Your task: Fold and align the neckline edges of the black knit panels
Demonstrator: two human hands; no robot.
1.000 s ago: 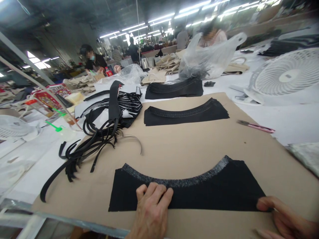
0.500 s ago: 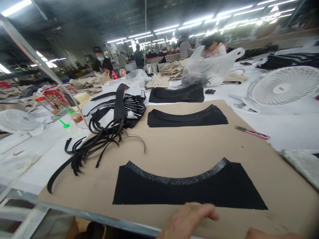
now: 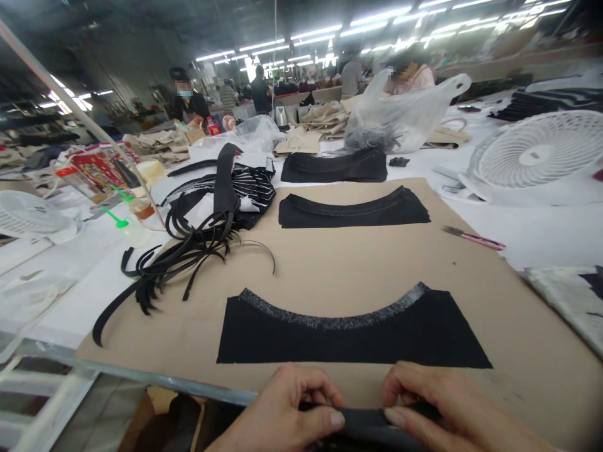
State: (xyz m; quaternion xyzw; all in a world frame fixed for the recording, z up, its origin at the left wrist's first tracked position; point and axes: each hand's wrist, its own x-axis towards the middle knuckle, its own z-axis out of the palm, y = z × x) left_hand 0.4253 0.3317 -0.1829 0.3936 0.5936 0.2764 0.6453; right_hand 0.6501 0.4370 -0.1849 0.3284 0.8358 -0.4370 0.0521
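At the table's near edge, my left hand point(image 3: 289, 408) and my right hand point(image 3: 438, 398) pinch a black strip point(image 3: 365, 419) between thumbs and fingers, a short span of it showing between them. Just beyond my fingers a black fabric panel point(image 3: 348, 345) lies flat, its curved far edge coated with a whitish, streaky band. Farther back are two piles of similar curved black pieces, a nearer pile point(image 3: 355, 212) and a farther pile point(image 3: 334, 168). To the left lies a tangle of loose black strips point(image 3: 188, 254).
Brown board point(image 3: 367, 260) covers the work area. A pink-handled cutter point(image 3: 475, 238) lies on its right edge. White fans stand at right point(image 3: 537, 150) and left point(image 3: 35, 213). Green-tipped bottles point(image 3: 132, 232), a plastic bag point(image 3: 400, 122) and a metal pole point(image 3: 85, 119) surround it. Co-workers are beyond.
My left hand has moved left and my right hand has come up into view. Both now grip a black strip that did not show before. The view has tilted slightly.
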